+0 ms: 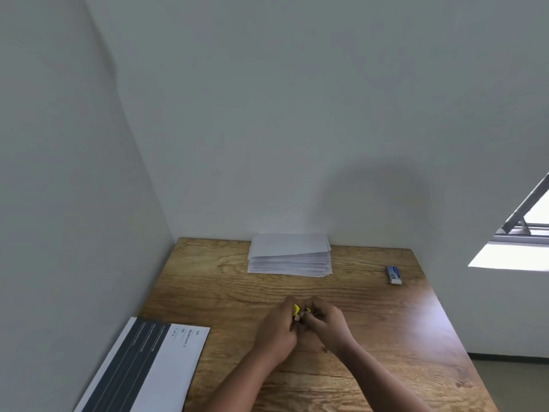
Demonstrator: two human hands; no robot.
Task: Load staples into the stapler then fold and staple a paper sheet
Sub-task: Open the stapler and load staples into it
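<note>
We see both hands meeting over the middle of the brown wood-grain table [371,337]. The left hand [277,331] and the right hand [328,325] are curled together around a small yellow stapler [298,311], mostly hidden between the fingers, so we cannot tell whether it is open. At the far edge, against the wall, lies a stack of folded white paper sheets [289,255]. Far right sits a small blue-and-white box [394,275]. Near left lies a white sheet with dark printed bands [145,370].
</note>
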